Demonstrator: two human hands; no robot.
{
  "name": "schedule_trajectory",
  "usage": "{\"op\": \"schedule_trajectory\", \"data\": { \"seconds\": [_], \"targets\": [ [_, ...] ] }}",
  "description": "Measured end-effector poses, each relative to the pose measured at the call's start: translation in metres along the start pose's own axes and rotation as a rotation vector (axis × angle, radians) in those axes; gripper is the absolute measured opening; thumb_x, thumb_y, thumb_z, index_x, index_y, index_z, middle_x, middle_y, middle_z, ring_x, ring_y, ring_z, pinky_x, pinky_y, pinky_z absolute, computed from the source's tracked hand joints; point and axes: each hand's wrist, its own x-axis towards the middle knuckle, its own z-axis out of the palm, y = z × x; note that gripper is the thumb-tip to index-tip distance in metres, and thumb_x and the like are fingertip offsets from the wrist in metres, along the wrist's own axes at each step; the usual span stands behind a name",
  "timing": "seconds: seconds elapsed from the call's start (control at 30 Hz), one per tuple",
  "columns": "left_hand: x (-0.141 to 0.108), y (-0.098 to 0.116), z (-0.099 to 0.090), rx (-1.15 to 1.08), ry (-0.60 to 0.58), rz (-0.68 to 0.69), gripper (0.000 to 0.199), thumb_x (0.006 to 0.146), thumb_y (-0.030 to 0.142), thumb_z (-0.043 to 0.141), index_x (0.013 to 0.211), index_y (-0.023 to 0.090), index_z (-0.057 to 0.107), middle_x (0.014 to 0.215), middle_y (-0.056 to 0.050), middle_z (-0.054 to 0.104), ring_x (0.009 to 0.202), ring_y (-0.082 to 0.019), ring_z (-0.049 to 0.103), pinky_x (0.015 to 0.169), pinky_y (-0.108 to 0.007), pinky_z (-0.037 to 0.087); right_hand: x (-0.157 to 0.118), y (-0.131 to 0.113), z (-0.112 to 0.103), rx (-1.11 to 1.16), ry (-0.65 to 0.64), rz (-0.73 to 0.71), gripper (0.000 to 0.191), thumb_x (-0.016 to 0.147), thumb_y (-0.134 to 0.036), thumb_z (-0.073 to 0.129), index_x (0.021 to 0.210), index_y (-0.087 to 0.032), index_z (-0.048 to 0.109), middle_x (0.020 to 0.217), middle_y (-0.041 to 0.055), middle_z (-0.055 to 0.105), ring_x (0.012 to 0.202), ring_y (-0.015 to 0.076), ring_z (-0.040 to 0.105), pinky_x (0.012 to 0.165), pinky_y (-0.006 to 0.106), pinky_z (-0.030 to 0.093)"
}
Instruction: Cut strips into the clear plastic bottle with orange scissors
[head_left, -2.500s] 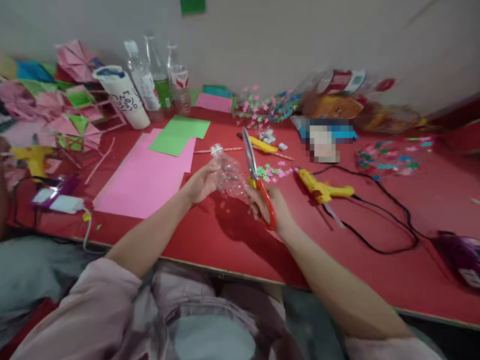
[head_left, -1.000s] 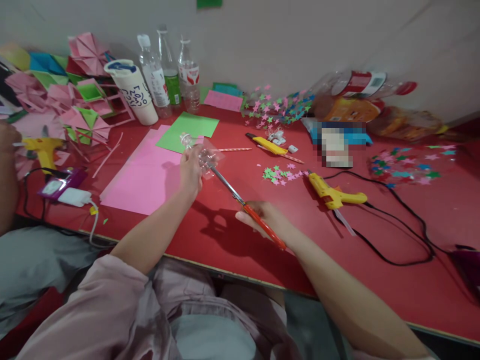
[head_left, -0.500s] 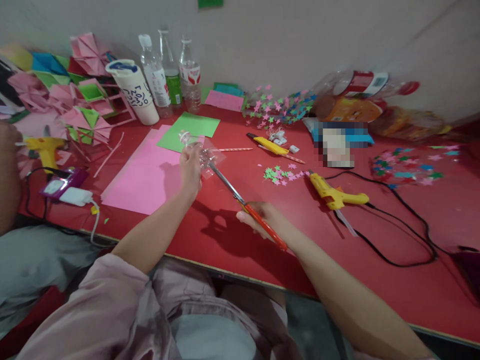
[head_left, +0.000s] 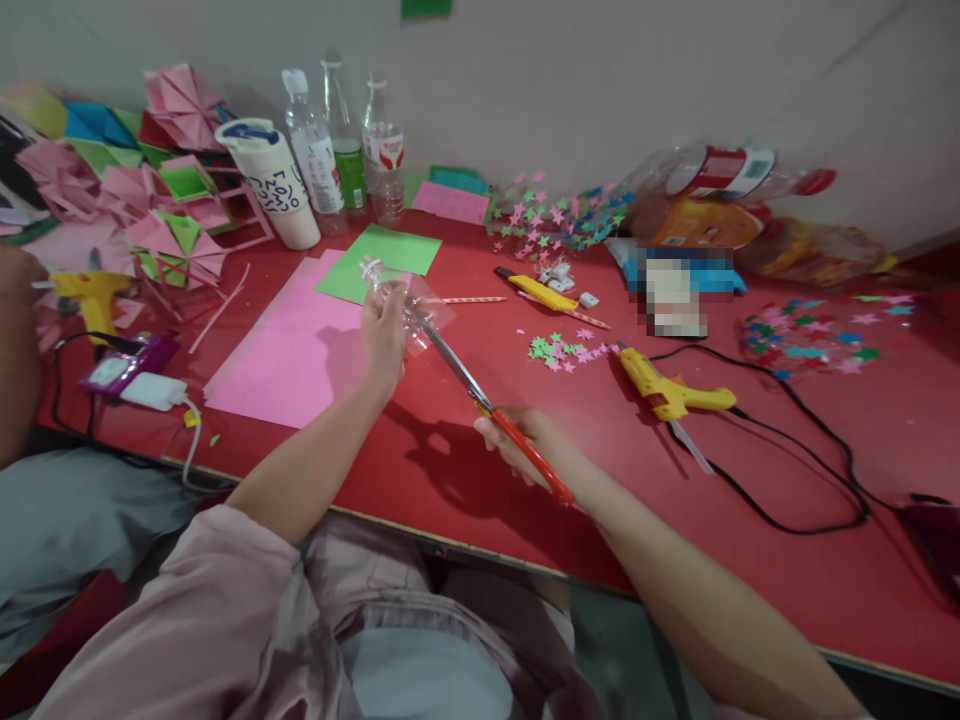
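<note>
My left hand (head_left: 385, 335) grips a clear plastic bottle piece (head_left: 427, 300), a neck with a cut, flared wall, above the pink sheets. My right hand (head_left: 529, 445) is closed round the red handles of a pair of scissors (head_left: 466, 375). The blades point up and left, and their tips meet the clear plastic beside my left fingers. Whether the tips are around the plastic or only against it, I cannot tell. Under my left hand lie pink paper sheets (head_left: 277, 350) and a green sheet (head_left: 390, 262).
A yellow glue gun (head_left: 667, 385) with a black cord lies right; another glue gun (head_left: 94, 295) stands left near a person's arm (head_left: 16, 350). A yellow cutter (head_left: 544, 293) and small paper stars (head_left: 562, 350) lie mid-table. Bottles (head_left: 315, 160) and a white tumbler (head_left: 277, 195) stand behind.
Both hands stay in almost the same place, with the scissors still at the clear plastic. The plastic's flared edge has shifted slightly to the right, and the view has moved a little.
</note>
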Motion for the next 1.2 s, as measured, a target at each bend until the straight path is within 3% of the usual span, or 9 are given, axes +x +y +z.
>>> {"op": "schedule_trajectory", "data": {
  "seconds": [0.37, 0.57, 0.7, 0.87, 1.2],
  "targets": [
    [0.0008, 0.0034, 0.0003, -0.003, 0.0, 0.017, 0.006, 0.09, 0.027, 0.062, 0.088, 0.024, 0.057, 0.064, 0.004, 0.065, 0.057, -0.012, 0.067, 0.054, -0.023, 0.049, 0.0018, -0.0029, 0.0062, 0.052, 0.019, 0.138, 0.056, 0.073, -0.073, 0.069, 0.058, -0.024, 0.045, 0.035, -0.0095, 0.036, 0.028, 0.0087, 0.036, 0.032, 0.023, 0.029],
    [-0.002, 0.0014, 0.002, -0.048, -0.027, 0.059, 0.014, 0.086, 0.023, 0.069, 0.084, 0.023, 0.055, 0.062, 0.006, 0.06, 0.051, -0.008, 0.059, 0.052, -0.021, 0.048, -0.0004, -0.0001, -0.0006, 0.006, -0.027, 0.028, 0.053, 0.078, -0.071, 0.067, 0.067, -0.022, 0.053, 0.041, -0.0093, 0.041, 0.035, 0.0086, 0.041, 0.044, 0.024, 0.041],
    [-0.0018, -0.0007, 0.0012, -0.055, -0.057, 0.058, 0.015, 0.084, 0.025, 0.072, 0.088, 0.024, 0.058, 0.065, 0.004, 0.061, 0.058, -0.011, 0.064, 0.058, -0.023, 0.054, -0.0005, 0.0009, 0.0012, 0.057, -0.034, 0.054, 0.052, 0.082, -0.071, 0.062, 0.068, -0.022, 0.054, 0.039, -0.0102, 0.039, 0.032, 0.0085, 0.039, 0.045, 0.025, 0.043],
    [-0.0019, -0.0005, 0.0005, -0.035, -0.056, 0.028, 0.014, 0.084, 0.025, 0.071, 0.093, 0.025, 0.06, 0.067, 0.003, 0.063, 0.07, -0.015, 0.071, 0.061, -0.023, 0.056, -0.0004, -0.0014, 0.0056, 0.092, -0.001, 0.128, 0.05, 0.081, -0.068, 0.065, 0.065, -0.023, 0.05, 0.039, -0.0093, 0.04, 0.03, 0.0091, 0.041, 0.036, 0.022, 0.035],
    [-0.0011, 0.0018, 0.0011, -0.027, -0.047, 0.03, 0.016, 0.086, 0.027, 0.069, 0.1, 0.025, 0.061, 0.065, 0.004, 0.064, 0.068, -0.013, 0.071, 0.064, -0.022, 0.056, 0.0, -0.0053, 0.0075, 0.085, 0.002, 0.199, 0.052, 0.076, -0.067, 0.07, 0.06, -0.024, 0.047, 0.035, -0.0093, 0.037, 0.027, 0.0091, 0.039, 0.031, 0.022, 0.031]
  ]
}}
